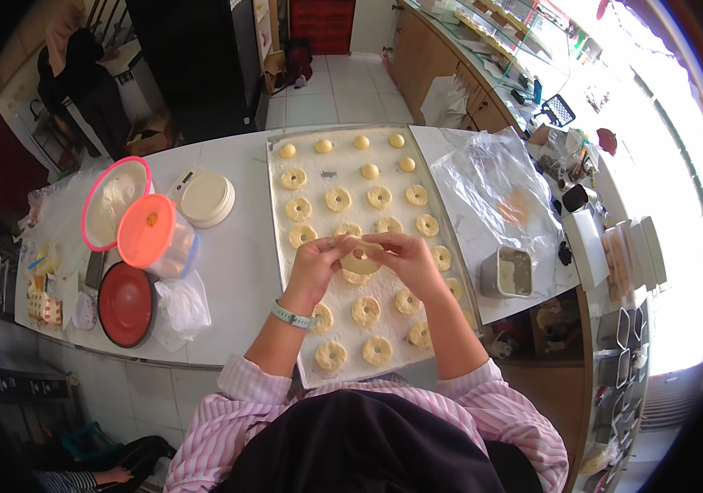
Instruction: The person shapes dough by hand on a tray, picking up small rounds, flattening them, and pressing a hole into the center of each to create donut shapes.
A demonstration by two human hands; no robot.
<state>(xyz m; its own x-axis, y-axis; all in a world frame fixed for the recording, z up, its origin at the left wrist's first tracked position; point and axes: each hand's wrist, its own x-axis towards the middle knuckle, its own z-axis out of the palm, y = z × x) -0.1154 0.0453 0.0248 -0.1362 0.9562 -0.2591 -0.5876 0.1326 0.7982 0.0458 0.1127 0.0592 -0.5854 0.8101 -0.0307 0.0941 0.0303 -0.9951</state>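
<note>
Both my hands are raised over the middle of a large floured baking tray [343,174], with a dough ring [359,267] between them. My left hand [318,264] pinches the ring's left side, and my right hand [407,259] pinches its right side. The fingers partly cover the ring. Below and around my hands, several shaped dough rings [338,200] lie in rows on the tray. Several smooth dough balls [369,171] sit toward the tray's far end.
Left of the tray are a white scale [203,197], a pink-rimmed bowl [88,222], an orange-lidded container [147,230], a red round dish [125,304] and a plastic bag [183,308]. To the right lie plastic sheeting [495,177] and a metal tin [495,275]. A person [96,94] stands at far left.
</note>
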